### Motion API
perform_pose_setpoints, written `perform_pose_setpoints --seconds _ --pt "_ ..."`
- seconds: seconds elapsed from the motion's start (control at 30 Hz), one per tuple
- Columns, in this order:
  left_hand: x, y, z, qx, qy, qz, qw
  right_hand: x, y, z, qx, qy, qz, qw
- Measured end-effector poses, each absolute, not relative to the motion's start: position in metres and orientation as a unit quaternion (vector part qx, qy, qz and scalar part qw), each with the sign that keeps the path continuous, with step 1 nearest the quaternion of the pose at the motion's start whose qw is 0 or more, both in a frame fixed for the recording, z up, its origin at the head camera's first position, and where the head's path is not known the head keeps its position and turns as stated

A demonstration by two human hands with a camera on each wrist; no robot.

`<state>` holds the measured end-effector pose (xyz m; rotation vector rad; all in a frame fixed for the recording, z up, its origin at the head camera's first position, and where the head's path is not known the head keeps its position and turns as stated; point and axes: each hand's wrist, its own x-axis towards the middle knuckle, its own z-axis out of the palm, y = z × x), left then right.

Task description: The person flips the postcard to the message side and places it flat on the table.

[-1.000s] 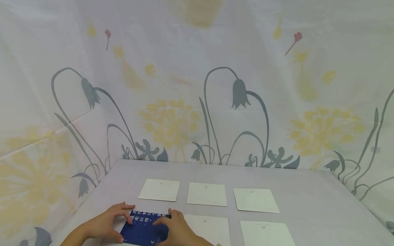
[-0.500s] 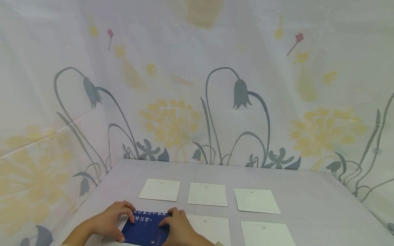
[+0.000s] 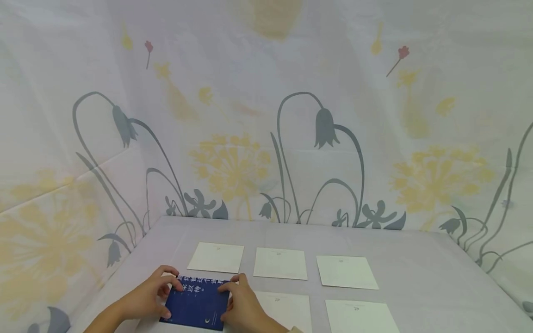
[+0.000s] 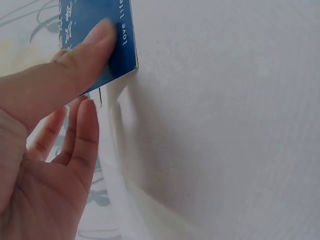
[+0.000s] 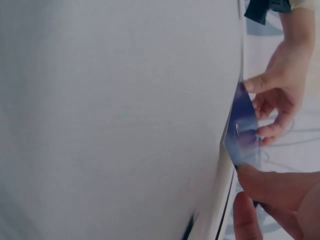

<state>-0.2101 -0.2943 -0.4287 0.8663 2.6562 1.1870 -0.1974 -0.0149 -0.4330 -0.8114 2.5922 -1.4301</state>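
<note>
A dark blue card (image 3: 193,303) with white lettering and a small moon is held by both hands, low in the head view. My left hand (image 3: 143,296) grips its left side; in the left wrist view the thumb (image 4: 97,47) lies on its printed face. My right hand (image 3: 244,306) pinches the opposite side, with thumb and fingers at the edge in the right wrist view. Just right of that hand lies a white card (image 3: 287,312), partly covered by it. Something pale, perhaps another card, shows below the blue one.
Beyond the hands, white cards lie in a back row: left (image 3: 215,257), middle (image 3: 280,263) and right (image 3: 347,272). Another white card (image 3: 360,317) is at the front right. A flower-printed cloth (image 3: 250,115) hangs behind the pale tabletop (image 3: 433,277).
Both hands have moved the blue card slightly up and away in the head view, so its lower edge now shows. The white cards stay where they were.
</note>
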Motion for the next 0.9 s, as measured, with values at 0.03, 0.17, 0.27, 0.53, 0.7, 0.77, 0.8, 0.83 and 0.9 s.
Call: perform_pose_setpoints --seconds 0.03,0.17,0.27,0.53,0.7,0.77,0.8,0.83,0.9 --pt "-0.210 -0.294 -0.429 0.271 0.878 0.392 0.051 -0.198 -0.015 -0.432 -0.259 0.843 -0.471 0.034" --pt "-0.210 -0.292 -0.426 0.221 0.891 0.392 0.050 -0.202 -0.013 -0.432 -0.259 0.839 -0.478 0.027" --pt "-0.210 -0.291 -0.424 0.207 0.888 0.409 0.033 -0.205 -0.011 -0.433 -0.264 0.829 -0.493 0.012" --pt "-0.212 -0.291 -0.424 0.205 0.865 0.458 -0.015 -0.210 -0.010 -0.435 -0.227 0.793 -0.565 -0.003" --pt "-0.212 -0.290 -0.424 0.163 0.864 0.475 -0.033 -0.213 -0.010 -0.434 -0.192 0.760 -0.621 -0.002" --pt "-0.212 -0.289 -0.423 0.137 0.864 0.483 -0.027 -0.214 -0.010 -0.432 -0.176 0.749 -0.639 0.004" --pt "-0.211 -0.289 -0.422 0.124 0.863 0.488 -0.026 -0.215 -0.010 -0.431 -0.168 0.742 -0.649 0.011" --pt "-0.211 -0.289 -0.421 0.116 0.863 0.491 -0.024 -0.215 -0.010 -0.431 -0.158 0.735 -0.659 0.019" --pt "-0.210 -0.289 -0.420 0.103 0.855 0.508 -0.018 -0.216 -0.010 -0.429 -0.139 0.723 -0.676 0.034"
